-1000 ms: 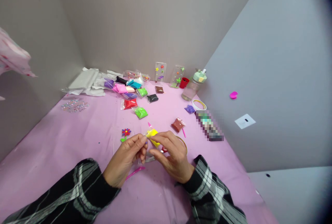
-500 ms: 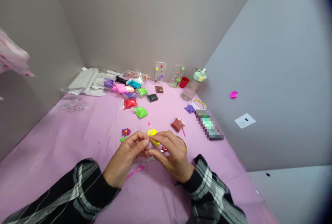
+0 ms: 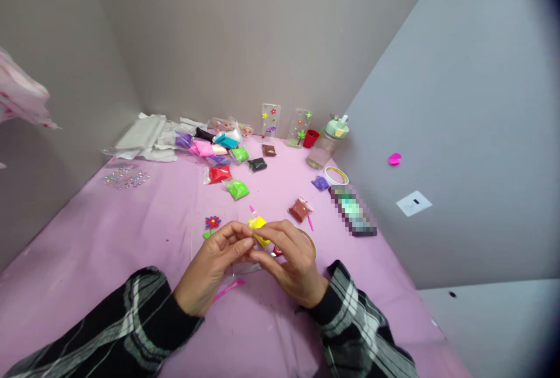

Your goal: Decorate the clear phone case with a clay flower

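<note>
My left hand point(image 3: 219, 258) is closed, its thumb and forefinger pinched together above the pink tablecloth. Facing it, my right hand point(image 3: 291, 264) brings its fingertips up against the left ones. Whatever sits between the fingertips is too small or too hidden to make out. Just behind them lies a packet of yellow clay point(image 3: 258, 226), partly covered by my right fingers. A flower of red and blue petals with a green leaf point(image 3: 212, 223) lies beyond my left hand. Below the hands rests a pink modelling tool point(image 3: 228, 289). A roll of tape point(image 3: 310, 241) is partly hidden behind my right hand.
Packets of brown clay point(image 3: 300, 210), green clay point(image 3: 237, 189) and red clay point(image 3: 219, 175) lie farther back. A water bottle point(image 3: 324, 147) and decorated clear phone cases point(image 3: 270, 121) stand by the wall. A phone point(image 3: 353, 212) lies at right, rhinestones point(image 3: 126, 178) at left.
Both hands stay in nearly the same place. The left thumb and fingertips have shifted very slightly toward the right hand.
</note>
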The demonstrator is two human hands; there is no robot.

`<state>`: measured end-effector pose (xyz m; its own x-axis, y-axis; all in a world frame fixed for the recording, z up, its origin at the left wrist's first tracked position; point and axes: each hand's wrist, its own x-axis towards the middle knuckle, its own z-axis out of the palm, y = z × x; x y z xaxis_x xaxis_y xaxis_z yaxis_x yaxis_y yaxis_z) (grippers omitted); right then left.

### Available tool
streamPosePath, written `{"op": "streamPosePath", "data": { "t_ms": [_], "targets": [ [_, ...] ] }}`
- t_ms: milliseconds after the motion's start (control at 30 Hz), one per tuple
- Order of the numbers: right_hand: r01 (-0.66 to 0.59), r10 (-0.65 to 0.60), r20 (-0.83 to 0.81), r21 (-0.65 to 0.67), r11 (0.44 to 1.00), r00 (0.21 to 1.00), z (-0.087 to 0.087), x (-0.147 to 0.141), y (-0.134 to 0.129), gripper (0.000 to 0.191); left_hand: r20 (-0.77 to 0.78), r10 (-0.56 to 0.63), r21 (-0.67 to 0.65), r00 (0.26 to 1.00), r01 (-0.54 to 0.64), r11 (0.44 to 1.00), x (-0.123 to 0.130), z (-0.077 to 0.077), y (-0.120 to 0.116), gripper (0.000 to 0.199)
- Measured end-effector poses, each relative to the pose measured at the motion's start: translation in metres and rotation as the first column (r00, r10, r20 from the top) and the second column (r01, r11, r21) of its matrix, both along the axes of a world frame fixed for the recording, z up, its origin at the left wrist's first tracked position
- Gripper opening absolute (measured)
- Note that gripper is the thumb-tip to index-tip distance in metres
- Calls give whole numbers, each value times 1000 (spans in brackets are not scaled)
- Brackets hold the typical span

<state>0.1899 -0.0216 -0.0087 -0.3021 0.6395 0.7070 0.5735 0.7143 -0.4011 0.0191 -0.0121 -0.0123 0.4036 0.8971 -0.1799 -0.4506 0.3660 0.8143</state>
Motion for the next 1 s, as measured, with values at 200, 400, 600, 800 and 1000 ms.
{"op": "streamPosePath", "data": {
  "t_ms": [200, 400, 600, 800, 1000],
  "targets": [
    [-5, 5, 5, -6, 1000, 1000, 0, 0, 0, 28, 0, -27, 7, 1000, 27, 1000, -1, 1, -1, 19],
    [-32, 31, -17, -13, 999, 999, 1, 1, -1, 25, -21, -12, 30, 1000, 13, 999, -2, 0, -1, 27],
    [-26, 26, -10, 6, 1000, 1000, 2, 1, -1, 24, -17, 28, 35, 999, -27, 999, -2, 0, -1, 26],
    [-18, 18, -7, -14, 1000, 1000, 1, 1, -1, 26, -14, 33, 1, 999, -33, 999, 0, 3, -1, 23],
    [-35, 34, -22, -11, 999, 999, 2, 1, 0, 25, -30, 16, 14, 999, -16, 1000, 0, 4, -1, 24]
  ]
}}
